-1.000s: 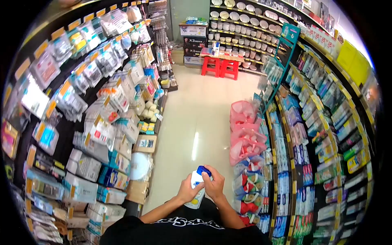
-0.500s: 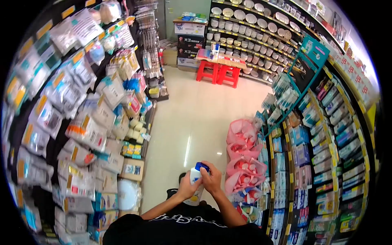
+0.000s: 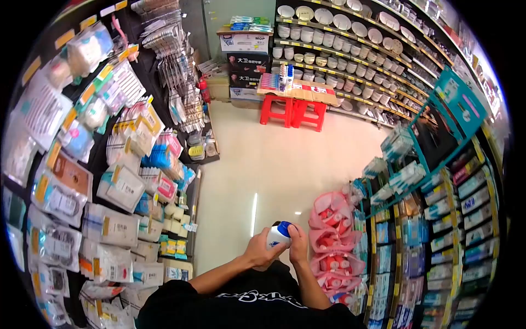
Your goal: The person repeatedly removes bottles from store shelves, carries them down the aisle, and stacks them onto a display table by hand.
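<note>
A white bottle with a blue cap is held in front of the black shirt, low in the middle of the view. My left hand is wrapped round the bottle's body from the left. On the right side, my right hand has its fingers closed at the blue cap. The lower part of the bottle is mostly hidden by my left hand.
Hanging packets line the left shelves. Pink bags of red-and-white bottles stand along the right, beside a teal display rack. Ahead are red stools under cardboard with bottles, stacked boxes and shelves of bowls.
The stools, boxes and bowl shelves appear larger and nearer. Both hands and the bottle sit slightly further right in the view, and the bottle is tilted more to the right.
</note>
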The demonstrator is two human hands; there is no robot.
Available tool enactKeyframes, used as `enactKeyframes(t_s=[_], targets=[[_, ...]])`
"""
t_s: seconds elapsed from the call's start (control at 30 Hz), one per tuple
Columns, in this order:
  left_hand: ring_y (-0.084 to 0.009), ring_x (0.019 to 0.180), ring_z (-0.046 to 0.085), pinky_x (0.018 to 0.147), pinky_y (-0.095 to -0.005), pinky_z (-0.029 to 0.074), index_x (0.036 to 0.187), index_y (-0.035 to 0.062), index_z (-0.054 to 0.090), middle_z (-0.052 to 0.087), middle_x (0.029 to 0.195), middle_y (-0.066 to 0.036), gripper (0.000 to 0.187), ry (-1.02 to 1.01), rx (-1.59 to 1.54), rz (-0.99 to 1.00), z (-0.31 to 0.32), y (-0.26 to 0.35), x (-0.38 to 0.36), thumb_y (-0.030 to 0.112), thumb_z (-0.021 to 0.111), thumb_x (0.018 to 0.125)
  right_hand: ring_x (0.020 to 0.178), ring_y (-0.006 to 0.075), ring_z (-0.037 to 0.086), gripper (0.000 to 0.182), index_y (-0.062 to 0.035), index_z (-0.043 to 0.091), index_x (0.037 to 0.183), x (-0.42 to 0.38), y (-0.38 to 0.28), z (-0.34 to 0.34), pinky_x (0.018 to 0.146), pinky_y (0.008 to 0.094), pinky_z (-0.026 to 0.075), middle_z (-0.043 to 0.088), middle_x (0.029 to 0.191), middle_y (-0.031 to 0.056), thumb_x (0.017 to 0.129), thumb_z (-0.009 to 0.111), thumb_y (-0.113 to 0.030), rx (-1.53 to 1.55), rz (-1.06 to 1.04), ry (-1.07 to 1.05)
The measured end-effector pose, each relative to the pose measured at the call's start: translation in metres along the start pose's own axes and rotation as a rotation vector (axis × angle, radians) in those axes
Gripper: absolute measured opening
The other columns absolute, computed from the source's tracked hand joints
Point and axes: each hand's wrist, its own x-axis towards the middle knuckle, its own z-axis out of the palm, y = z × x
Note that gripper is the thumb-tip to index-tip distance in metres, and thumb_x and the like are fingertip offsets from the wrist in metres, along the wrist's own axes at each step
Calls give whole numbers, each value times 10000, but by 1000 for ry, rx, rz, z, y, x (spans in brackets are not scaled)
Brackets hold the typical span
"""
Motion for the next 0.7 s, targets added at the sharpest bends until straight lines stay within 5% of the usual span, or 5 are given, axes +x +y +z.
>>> enactKeyframes(t_s=[0.27,0.47,0.7], targets=[[-355,828,673,724,-409,527,1075,-33,514,665,904,-232,551,86,9,-54,-38,-27,240,418,692,816,890,106,572,289,12,636,1074,261,-24,7,820,259,460,647,978,52,948,574,-241,-74,88,-237],[-245,835,653,723,-372,519,1114,-32,490,653,940,-172,555,171,-152,-79,-69,-48,372,405,697,841,907,122,596,379,15,610,1111,404,-52,24,815,272,492,653,990,56,816,753,-174,-257,-15,-378],[-273,889,645,772,-382,512,1184,-18,448,637,994,-180,533,145,-196,-50,-85,-96,543,313,702,852,830,123,615,403,18,628,1063,578,-37,25,755,274,510,667,914,70,759,808,-176,-473,-40,-367]])
